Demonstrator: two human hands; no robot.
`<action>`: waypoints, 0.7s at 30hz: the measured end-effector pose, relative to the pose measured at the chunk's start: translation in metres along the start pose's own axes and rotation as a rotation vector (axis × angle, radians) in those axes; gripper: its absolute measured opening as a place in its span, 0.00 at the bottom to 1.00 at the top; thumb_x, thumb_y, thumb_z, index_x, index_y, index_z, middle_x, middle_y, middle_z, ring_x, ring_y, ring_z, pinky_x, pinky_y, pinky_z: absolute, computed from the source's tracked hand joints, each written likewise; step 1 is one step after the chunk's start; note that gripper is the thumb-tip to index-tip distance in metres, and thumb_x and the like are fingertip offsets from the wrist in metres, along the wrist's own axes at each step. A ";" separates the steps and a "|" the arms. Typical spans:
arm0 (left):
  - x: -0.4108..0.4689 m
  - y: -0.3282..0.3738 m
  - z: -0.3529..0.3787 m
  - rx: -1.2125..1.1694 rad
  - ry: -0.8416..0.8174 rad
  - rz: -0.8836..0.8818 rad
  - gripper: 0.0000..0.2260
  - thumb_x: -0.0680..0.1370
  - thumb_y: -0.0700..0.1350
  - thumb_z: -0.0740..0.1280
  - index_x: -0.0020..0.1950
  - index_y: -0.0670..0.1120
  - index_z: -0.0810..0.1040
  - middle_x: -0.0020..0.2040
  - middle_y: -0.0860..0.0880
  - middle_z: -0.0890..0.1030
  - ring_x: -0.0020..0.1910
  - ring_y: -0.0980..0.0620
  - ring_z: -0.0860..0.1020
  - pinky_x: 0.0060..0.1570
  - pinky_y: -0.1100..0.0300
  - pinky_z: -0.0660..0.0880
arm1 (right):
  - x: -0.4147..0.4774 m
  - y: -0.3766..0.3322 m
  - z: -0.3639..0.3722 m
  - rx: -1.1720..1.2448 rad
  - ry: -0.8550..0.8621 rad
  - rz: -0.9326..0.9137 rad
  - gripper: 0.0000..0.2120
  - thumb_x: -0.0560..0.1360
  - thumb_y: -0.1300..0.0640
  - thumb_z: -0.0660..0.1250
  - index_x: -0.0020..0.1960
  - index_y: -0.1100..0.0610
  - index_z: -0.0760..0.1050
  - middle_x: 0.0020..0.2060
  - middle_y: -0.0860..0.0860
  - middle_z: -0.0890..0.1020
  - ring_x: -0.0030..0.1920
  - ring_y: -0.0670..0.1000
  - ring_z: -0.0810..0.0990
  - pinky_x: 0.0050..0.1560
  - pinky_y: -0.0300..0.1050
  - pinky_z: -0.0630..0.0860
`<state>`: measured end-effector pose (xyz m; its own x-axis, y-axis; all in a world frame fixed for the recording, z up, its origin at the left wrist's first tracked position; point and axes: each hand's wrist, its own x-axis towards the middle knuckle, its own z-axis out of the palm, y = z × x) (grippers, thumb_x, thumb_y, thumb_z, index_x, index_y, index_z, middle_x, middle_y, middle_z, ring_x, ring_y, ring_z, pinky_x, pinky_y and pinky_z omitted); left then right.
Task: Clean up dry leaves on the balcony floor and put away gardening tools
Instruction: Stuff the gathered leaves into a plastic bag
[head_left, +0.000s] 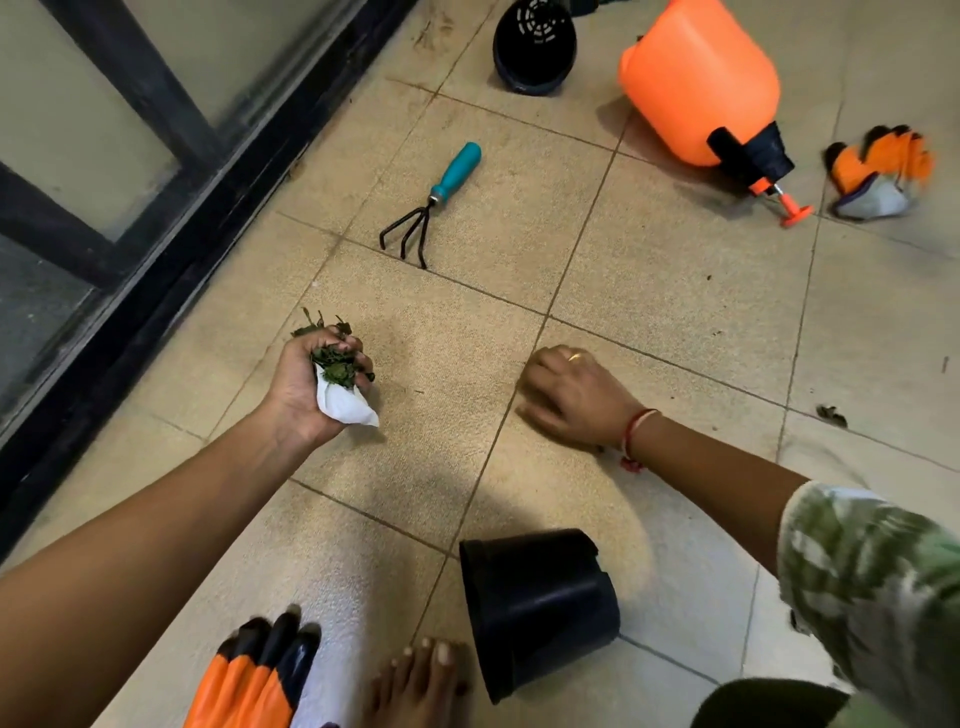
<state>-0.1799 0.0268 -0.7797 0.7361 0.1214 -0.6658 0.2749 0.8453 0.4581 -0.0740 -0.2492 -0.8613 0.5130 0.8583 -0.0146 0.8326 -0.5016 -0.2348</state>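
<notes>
The left hand (306, 389) clutches crumpled dry green leaves (332, 366) in curled fingers. The right hand (571, 395) curls its fingers on the beige floor tiles (649, 270), hold unclear. A teal-handled claw rake (435, 202) and orange plastic sprayer (696, 88) lie unstored.

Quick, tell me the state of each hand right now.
Left hand: gripping dry leaves and a white paper scrap.
Right hand: fingers curled against the floor; whether it holds anything cannot be told.
</notes>
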 end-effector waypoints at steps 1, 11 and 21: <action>0.004 -0.005 0.005 0.003 -0.010 -0.014 0.18 0.40 0.36 0.73 0.24 0.47 0.72 0.29 0.54 0.73 0.24 0.57 0.73 0.23 0.69 0.69 | -0.003 0.000 0.003 -0.040 -0.020 -0.053 0.14 0.77 0.44 0.56 0.52 0.54 0.72 0.49 0.52 0.75 0.48 0.52 0.73 0.54 0.51 0.70; 0.079 -0.069 0.084 0.119 -0.185 -0.229 0.20 0.37 0.36 0.75 0.24 0.48 0.74 0.28 0.56 0.73 0.24 0.58 0.73 0.23 0.71 0.68 | -0.139 0.084 -0.016 -0.114 0.073 0.295 0.10 0.80 0.52 0.58 0.47 0.57 0.74 0.40 0.54 0.76 0.40 0.56 0.74 0.42 0.49 0.70; 0.103 -0.150 0.166 0.291 -0.245 -0.415 0.10 0.63 0.39 0.59 0.22 0.48 0.73 0.26 0.55 0.73 0.22 0.58 0.72 0.24 0.71 0.67 | -0.205 0.121 -0.038 0.277 0.175 1.087 0.25 0.81 0.48 0.54 0.75 0.55 0.59 0.74 0.57 0.60 0.73 0.58 0.60 0.71 0.55 0.61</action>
<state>-0.0428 -0.1738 -0.8193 0.6426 -0.3439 -0.6846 0.7056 0.6140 0.3539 -0.0708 -0.4903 -0.8499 0.9760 -0.0553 -0.2107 -0.1353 -0.9118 -0.3876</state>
